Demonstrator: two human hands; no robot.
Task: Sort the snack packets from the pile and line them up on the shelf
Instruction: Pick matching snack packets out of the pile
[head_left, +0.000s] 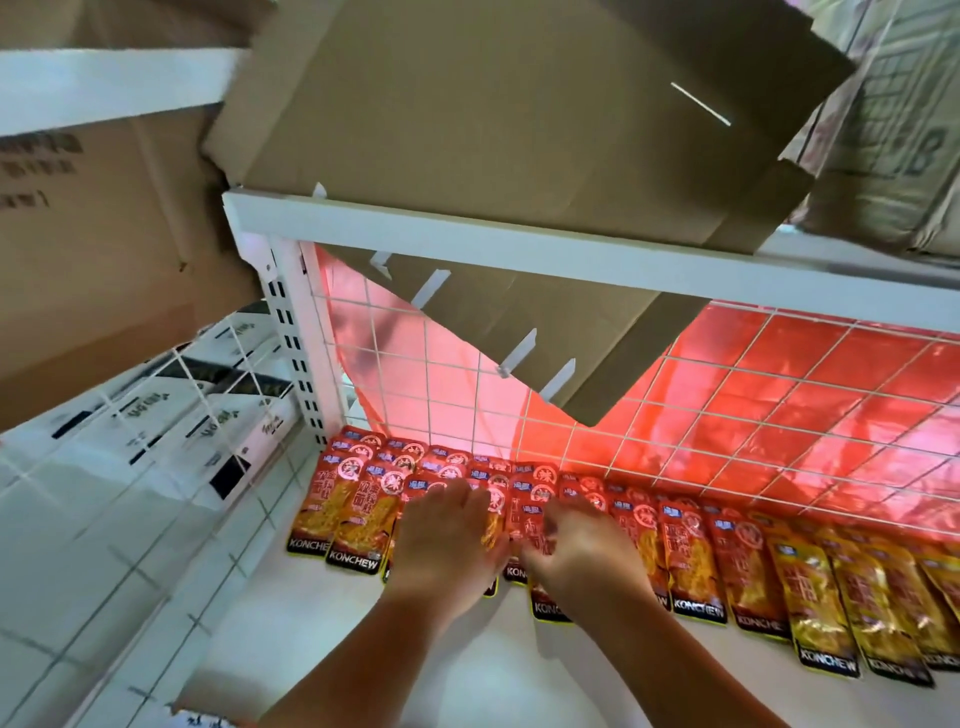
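At far left, white packages (156, 431) sit behind a wire grid. On the white shelf (322, 623), red snack packets (358, 514) lie flat in overlapping rows against the back grid. Each is glossy, with an orange food picture and a black band reading KONCHEW (edged in yellow). The left hand (447, 540) rests palm down on the middle packets, fingers straight and spread. Just beside it, the right hand (576, 551) touches a red packet; blur hides whether its fingers pinch it. Further right the row turns to yellow packets (831, 597). A cardboard flap (571, 353) hangs above.
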